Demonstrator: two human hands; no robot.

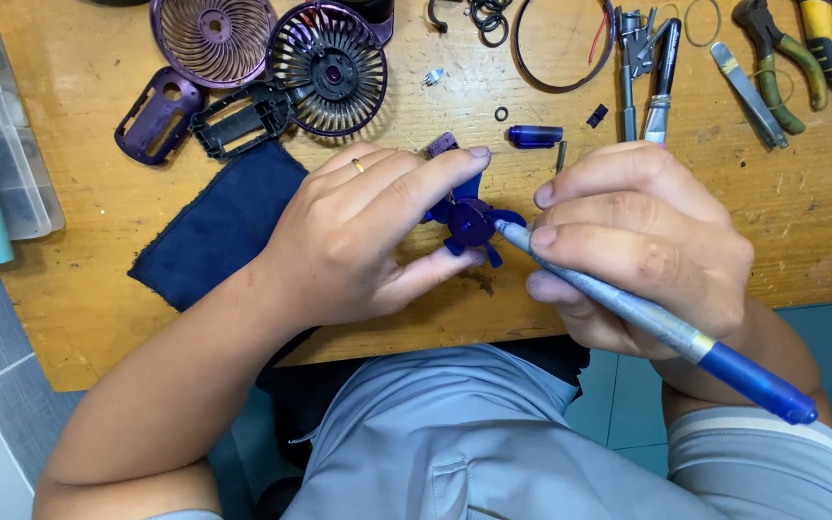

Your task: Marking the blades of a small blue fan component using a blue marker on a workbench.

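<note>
Fingers of the left hand pinch a small purple fan blade, forefinger over the top and thumb beneath, holding it just above the front part of the wooden workbench. The right hand is curled tight around a blue pen, whose tip touches the blade's hub while its blue cap end points back toward the person's right arm. Just left of the left hand lies a dark blue cloth. Further back on the bench sit two round purple fan grilles side by side, a purple casing piece and a black frame next to it. A small blue cylinder lies just beyond the hands, and pliers with green handles rest at the far right among other metal tools.
</note>
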